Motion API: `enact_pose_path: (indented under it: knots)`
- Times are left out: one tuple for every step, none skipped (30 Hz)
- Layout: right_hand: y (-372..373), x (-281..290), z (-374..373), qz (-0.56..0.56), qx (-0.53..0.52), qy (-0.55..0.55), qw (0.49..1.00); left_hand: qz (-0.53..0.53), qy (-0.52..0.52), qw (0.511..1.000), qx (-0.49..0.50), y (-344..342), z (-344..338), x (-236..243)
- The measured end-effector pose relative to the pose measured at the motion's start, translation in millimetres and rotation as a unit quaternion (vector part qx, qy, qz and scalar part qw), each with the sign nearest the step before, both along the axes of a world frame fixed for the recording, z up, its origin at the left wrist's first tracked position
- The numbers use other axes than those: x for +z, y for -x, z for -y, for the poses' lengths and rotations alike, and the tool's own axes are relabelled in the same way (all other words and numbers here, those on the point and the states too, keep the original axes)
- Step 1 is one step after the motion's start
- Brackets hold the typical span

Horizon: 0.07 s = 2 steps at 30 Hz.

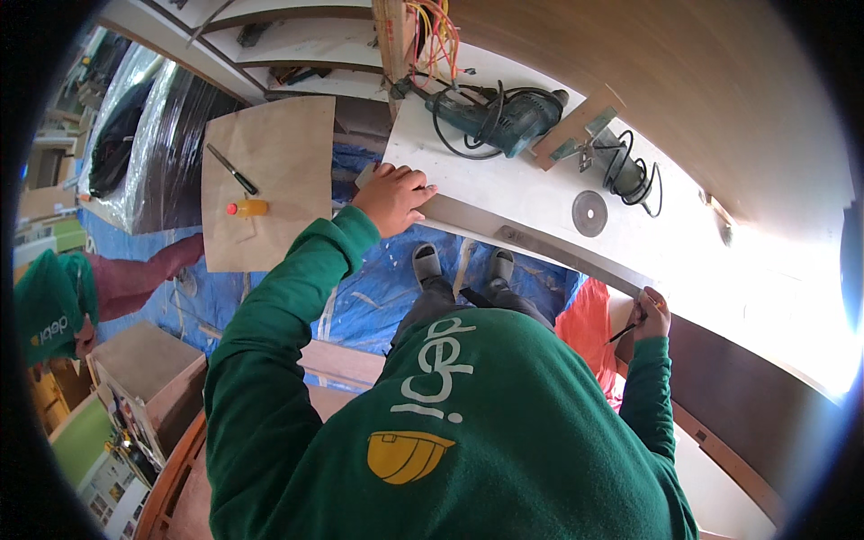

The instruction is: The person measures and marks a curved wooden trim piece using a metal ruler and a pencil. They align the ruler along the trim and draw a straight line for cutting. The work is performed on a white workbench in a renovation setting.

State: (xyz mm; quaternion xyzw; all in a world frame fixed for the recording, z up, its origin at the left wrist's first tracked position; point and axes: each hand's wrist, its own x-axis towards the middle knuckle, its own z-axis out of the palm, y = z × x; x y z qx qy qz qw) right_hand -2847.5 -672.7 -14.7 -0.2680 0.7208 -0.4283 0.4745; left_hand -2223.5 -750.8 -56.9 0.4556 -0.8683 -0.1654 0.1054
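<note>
A long grey metal straightedge [540, 241] lies along the near edge of a white board [531, 184]. My left hand [396, 198] is closed over its left end, fingers on top. At the far right end, my right hand [652, 313] has its fingers bent around a thin dark pencil-like tool [621, 334], which points down to the left. That hand is right beside the straightedge's end; whether it also grips it I cannot tell. On the board are a corded green drill [513, 121], a corded angle grinder [621, 166] and a round grey disc [589, 213].
Left of the board, a brown panel [270, 162] carries a dark-handled tool [232, 169] and a small yellow bottle [247, 208]. Blue sheeting [360, 301] covers the floor around my feet. Loose wires [439, 40] hang at the back. Another person [67, 301] is at the far left.
</note>
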Motion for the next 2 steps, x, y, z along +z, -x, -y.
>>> enact_pose_path:
  knots:
    - [9, -3, -2, -0.003, 0.007, -0.009, 1.000, 0.008, -0.014, 1.000, 0.002, 6, 2, 0]
    - [19, -5, -6, -0.020, 0.002, -0.024, 1.000, 0.009, -0.023, 1.000, 0.002, 13, 2, -1]
